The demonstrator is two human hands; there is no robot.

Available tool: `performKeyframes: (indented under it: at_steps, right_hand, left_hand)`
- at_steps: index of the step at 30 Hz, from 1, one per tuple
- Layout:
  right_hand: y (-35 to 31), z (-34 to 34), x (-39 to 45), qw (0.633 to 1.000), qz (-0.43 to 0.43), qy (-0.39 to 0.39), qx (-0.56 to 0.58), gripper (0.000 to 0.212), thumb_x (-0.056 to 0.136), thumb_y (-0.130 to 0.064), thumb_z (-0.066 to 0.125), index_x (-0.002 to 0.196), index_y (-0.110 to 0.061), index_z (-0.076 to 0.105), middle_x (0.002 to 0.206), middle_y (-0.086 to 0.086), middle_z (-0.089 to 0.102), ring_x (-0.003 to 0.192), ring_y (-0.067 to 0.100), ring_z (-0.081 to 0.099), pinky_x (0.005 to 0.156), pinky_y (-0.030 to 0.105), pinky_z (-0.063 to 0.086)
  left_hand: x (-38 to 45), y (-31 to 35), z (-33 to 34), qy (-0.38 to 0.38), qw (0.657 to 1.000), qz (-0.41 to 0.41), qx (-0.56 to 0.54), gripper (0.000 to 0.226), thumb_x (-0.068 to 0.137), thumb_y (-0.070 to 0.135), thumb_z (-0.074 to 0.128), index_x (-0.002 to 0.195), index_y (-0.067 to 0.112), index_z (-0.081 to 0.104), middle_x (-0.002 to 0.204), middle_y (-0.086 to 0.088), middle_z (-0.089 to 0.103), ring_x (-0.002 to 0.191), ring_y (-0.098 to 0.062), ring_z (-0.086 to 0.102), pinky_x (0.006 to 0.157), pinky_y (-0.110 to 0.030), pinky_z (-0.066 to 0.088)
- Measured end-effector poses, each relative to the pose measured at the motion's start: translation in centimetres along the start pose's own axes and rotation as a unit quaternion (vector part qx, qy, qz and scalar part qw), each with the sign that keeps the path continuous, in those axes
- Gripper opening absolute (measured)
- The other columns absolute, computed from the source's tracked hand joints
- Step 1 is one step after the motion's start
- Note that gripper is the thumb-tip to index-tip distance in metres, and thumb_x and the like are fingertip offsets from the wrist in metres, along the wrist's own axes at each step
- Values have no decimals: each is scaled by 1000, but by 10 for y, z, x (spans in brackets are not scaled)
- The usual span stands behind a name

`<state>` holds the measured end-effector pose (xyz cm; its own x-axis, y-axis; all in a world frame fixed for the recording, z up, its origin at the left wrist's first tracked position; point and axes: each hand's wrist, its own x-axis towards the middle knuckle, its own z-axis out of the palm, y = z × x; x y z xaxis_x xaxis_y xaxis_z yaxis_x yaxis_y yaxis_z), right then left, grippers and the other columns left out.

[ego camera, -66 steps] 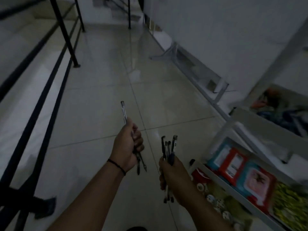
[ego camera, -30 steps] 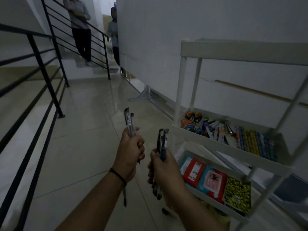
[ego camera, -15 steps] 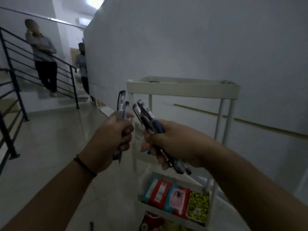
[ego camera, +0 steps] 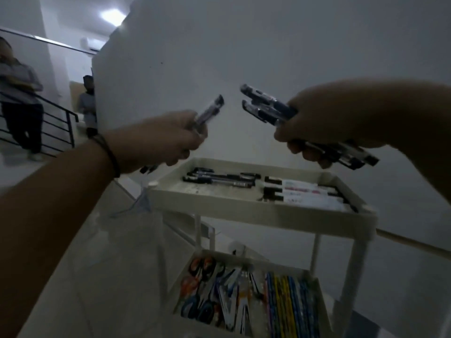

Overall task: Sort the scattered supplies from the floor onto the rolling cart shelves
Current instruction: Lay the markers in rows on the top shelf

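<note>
My left hand (ego camera: pixel 156 142) is closed around a couple of pens (ego camera: pixel 210 111), their caps pointing up and right. My right hand (ego camera: pixel 324 120) grips a bundle of several pens (ego camera: pixel 266 106) that sticks out of both sides of the fist. Both hands hover above the top shelf (ego camera: pixel 244 211) of the white rolling cart. Several black pens (ego camera: pixel 219 179) lie in that shelf on the left, with white markers (ego camera: pixel 305 191) on the right. The middle shelf (ego camera: pixel 322 296) below holds scissors (ego camera: pixel 202 267) and coloured pencils (ego camera: pixel 290 301).
A white wall (ego camera: pixel 268 45) stands right behind the cart. Tiled floor (ego camera: pixel 102 264) spreads to the left. A black stair railing (ego camera: pixel 58 130) and two people (ego camera: pixel 19 93) are at the far left.
My view has risen from the floor to above the cart's top shelf. Both hands have lifted and spread apart over it, still holding their pens.
</note>
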<state>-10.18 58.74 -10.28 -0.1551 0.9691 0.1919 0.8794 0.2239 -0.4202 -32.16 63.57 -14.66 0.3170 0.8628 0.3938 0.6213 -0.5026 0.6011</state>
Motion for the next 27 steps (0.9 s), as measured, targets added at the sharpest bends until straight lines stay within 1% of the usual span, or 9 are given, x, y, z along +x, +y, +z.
performKeyframes:
  at_steps: [2,4,7,10,14,16,18,22,27]
  right_hand:
    - [6,-7,21,999,10,2,-33,13,94,-22,53,84,-14,54,69,6,61,45,13,57,38,21,45]
    - [11,-10,39,998,14,-8,-62,16,94,-24,52,81,-15,54,68,5,61,47,14,57,39,21,45]
    - [15,-8,61,995,8,-38,-88,19,95,-24,51,79,-15,54,67,5,60,48,14,56,41,22,47]
    - [15,1,77,991,-7,-82,-104,16,95,-25,49,82,-17,53,71,5,60,49,14,55,44,23,49]
    - [12,13,93,983,-24,-116,-141,17,96,-24,46,80,-18,52,72,5,60,49,14,54,44,22,49]
    - [10,13,98,981,-29,-121,-146,20,96,-23,46,77,-20,49,71,4,59,47,13,53,42,20,47]
    - [10,12,103,980,-37,-122,-154,19,96,-22,46,78,-19,50,70,4,59,44,12,52,40,19,46]
    - [13,13,105,972,-56,-147,-176,16,96,-23,46,84,-15,54,70,5,60,44,13,53,42,21,48]
    - [4,17,98,941,-108,-227,-224,13,95,-23,46,85,-20,54,76,5,63,57,18,60,52,24,53]
  left_hand:
    - [27,-4,2,-57,989,13,136,12,93,26,47,83,21,48,71,-1,46,63,-20,41,59,-34,37]
    - [47,-7,9,-120,964,27,237,14,94,28,45,81,23,48,75,1,50,70,-20,47,68,-34,42]
    - [63,-11,22,-208,934,23,291,19,97,29,43,78,27,44,76,7,50,66,-11,47,63,-28,39]
    - [71,-20,33,-248,910,29,330,22,97,29,43,76,34,41,73,13,45,63,-3,43,59,-24,36]
    - [78,-31,38,-282,901,53,325,27,89,30,55,70,39,39,76,16,43,73,-7,45,71,-26,40]
    - [80,-35,38,-289,907,68,299,19,83,38,64,81,40,46,79,15,49,76,-5,49,71,-26,44]
    - [82,-40,35,-286,916,73,272,27,76,45,71,93,42,49,88,17,53,83,-4,54,76,-25,49]
    - [82,-51,25,-280,925,59,252,38,70,50,74,101,43,53,97,20,54,90,-3,55,83,-27,50]
    - [87,-61,20,-265,931,47,247,22,76,38,73,91,35,57,90,12,60,83,-10,58,73,-24,51]
